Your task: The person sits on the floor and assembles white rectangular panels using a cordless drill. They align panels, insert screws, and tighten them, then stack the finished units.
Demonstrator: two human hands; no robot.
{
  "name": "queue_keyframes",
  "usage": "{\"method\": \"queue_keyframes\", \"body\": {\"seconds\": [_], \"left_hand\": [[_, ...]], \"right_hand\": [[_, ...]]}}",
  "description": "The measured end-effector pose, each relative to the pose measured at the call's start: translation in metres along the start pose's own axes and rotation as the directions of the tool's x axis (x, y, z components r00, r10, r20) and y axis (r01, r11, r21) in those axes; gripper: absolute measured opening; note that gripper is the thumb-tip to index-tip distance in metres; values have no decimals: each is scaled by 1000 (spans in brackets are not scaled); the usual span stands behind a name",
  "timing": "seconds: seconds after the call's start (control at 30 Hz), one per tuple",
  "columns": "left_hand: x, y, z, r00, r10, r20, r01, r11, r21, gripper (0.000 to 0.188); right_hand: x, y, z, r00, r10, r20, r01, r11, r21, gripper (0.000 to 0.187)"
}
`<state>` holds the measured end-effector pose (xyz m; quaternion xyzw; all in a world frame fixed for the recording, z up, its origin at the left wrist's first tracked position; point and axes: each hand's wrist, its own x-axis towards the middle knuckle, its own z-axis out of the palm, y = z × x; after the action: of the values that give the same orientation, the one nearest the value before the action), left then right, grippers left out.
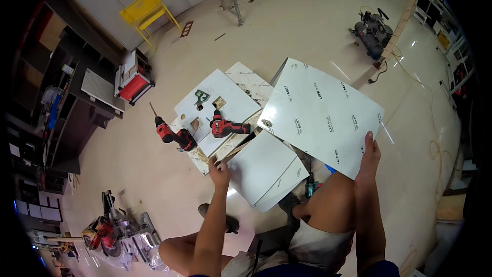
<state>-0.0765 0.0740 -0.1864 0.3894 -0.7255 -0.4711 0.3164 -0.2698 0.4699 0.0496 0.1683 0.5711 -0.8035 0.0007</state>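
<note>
My right hand (370, 158) grips the lower right edge of a square white panel (323, 115) covered in printed film, which is tilted up at the right. My left hand (219, 174) is beside the left corner of a smaller white panel (259, 166), thumb and forefinger apart; whether it touches that panel is unclear. Beyond it, a red and black cordless drill (225, 127) lies on stacked white boards (225, 90) with cut-outs. A second red and black drill (173, 136), with a long bit, rests at their left edge. A small green piece (201, 97) lies farther back.
A miter saw (110, 233) stands at lower left, and a red-sided box (135, 79) beyond it by dark shelving (64, 107). A yellow chair (146, 10) is at the back. An air compressor (373, 33) with a yellow hose stands far right. A green tool (311, 187) lies near my knee.
</note>
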Motion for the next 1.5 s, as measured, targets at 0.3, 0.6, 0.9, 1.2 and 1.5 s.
{"method": "queue_keyframes", "body": {"seconds": [0.3, 0.6, 0.9, 1.2, 1.5], "left_hand": [[-176, -37, -43, 474, -695, 541, 870, 463, -169, 36], [-169, -62, -35, 569, -639, 518, 765, 642, -48, 36], [-174, -53, -48, 495, -685, 535, 838, 540, -84, 60], [-210, -51, -47, 503, -723, 475, 827, 562, -21, 56], [-239, -29, -46, 473, -807, 354, 873, 483, -66, 83]], "right_hand": [[-8, -1, 12, 996, 18, 84, -20, 1000, 19, 37], [7, 21, 2, 977, -98, 188, 123, 985, -125, 36], [1, 17, 0, 981, -136, 135, 171, 941, -294, 41], [-3, 17, 2, 979, -151, 136, 184, 943, -276, 39], [-6, 18, 1, 982, -124, 143, 154, 962, -226, 41]]}}
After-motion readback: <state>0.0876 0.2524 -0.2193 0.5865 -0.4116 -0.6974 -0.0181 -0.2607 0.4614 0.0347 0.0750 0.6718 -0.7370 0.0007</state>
